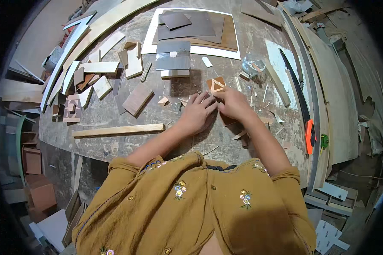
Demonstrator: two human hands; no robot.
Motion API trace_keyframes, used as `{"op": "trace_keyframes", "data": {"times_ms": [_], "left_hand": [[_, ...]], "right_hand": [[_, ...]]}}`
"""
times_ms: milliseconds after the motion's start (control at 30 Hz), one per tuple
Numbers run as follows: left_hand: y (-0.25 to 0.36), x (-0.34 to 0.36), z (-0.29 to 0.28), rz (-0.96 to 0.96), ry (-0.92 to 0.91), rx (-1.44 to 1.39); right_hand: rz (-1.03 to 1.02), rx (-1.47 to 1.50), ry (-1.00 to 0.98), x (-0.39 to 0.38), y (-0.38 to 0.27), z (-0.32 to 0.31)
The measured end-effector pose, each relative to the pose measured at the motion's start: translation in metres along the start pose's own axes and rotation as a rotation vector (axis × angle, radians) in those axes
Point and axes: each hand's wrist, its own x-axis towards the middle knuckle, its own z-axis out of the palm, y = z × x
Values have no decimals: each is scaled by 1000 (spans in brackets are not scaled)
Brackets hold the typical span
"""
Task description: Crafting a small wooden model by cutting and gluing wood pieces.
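Observation:
Near the middle of the bench, a small brown wood piece (210, 86) with thin pale wood strips (217, 84) across its top shows just beyond my fingers. My right hand (235, 104) is closed at its near edge, with thumb and forefinger drawn together beside the strips. Against it rests my left hand (195, 114), its fingers bent together and pointing inward; their tips and whatever they hold are hidden. Brown material (228, 122) shows below my right palm. Pale triangular offcuts (163, 101) lie left of my left hand.
A long wood strip (119, 130) lies at the near left. Wood blocks (98, 67) are piled farther left. Beyond my hands stand a grey-topped block (173, 59) and stacked dark sheets (191, 25). At the right lies a handsaw with an orange handle (309, 136), beside crumpled clear plastic (253, 67).

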Motion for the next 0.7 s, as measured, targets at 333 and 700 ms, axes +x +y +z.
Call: {"op": "trace_keyframes", "data": {"times_ms": [333, 700], "left_hand": [[0, -2, 1, 0, 16, -20], [-1, -3, 4, -14, 10, -27]], "right_hand": [[255, 574, 173, -2, 38, 30], [155, 285, 181, -15, 17, 13]]}}
